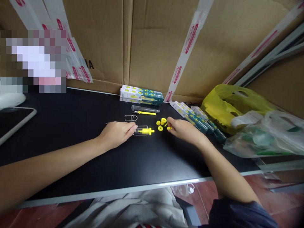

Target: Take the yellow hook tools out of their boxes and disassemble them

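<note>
My left hand (118, 133) is closed around one end of a wire-framed tool (145, 130) with a yellow plastic core, held low over the black table. The yellow end points right. My right hand (181, 129) is pinched over a small yellow plastic part (169, 128), partly hidden by the fingertips. Just left of those fingers lie several loose yellow parts, among them a round one (160, 128) and a larger knob-like one (163, 121). Behind the left hand is a bent wire frame (131, 118). A yellow rod with a metal tip (146, 112) lies farther back.
A see-through narrow sleeve (145, 109) lies behind the rod. Printed boxes (141, 95) are stacked against the cardboard wall (152, 47), with more boxes (197, 118) at right. Yellow (220, 101) and see-through plastic bags (266, 136) bound the right side. A white-edged device (14, 120) sits far left.
</note>
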The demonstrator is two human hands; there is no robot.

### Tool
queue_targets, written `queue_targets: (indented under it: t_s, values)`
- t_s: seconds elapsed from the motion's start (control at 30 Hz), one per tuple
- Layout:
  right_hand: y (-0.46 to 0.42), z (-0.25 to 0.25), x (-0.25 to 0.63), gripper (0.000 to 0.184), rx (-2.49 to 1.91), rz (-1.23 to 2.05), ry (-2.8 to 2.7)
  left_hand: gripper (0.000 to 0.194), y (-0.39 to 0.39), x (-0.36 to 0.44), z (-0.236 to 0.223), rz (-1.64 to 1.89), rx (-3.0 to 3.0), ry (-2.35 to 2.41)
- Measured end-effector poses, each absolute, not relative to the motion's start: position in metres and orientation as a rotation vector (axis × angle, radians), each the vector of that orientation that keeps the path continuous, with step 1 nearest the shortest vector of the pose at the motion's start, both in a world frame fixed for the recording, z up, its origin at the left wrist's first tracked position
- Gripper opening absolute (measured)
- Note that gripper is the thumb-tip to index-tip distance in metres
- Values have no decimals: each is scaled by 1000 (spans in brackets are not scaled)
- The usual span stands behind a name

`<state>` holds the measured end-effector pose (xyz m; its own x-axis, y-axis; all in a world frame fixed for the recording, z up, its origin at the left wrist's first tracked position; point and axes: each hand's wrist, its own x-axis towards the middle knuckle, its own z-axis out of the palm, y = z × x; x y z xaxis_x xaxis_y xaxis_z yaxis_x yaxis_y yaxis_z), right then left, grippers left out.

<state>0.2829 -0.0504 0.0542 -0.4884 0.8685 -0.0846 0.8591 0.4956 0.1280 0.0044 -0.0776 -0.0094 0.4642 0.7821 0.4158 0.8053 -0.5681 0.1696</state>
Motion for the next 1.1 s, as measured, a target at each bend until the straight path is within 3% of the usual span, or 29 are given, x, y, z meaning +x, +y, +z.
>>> queue_targets:
  t_s: [0.5, 0.87, 1.1]
  values:
    - [-23, 35, 294, 14, 1652, -83, 2753, 44, -78, 4, -9, -702, -2636, -1431]
    - [-45, 54, 276, 12, 1844, 149, 2885, 44, -78, 4, -10, -691, -2637, -1431]
    - [-75, 47, 248, 31, 1275, -158, 3136, 44, -78, 5, -10, -688, -2646, -1434]
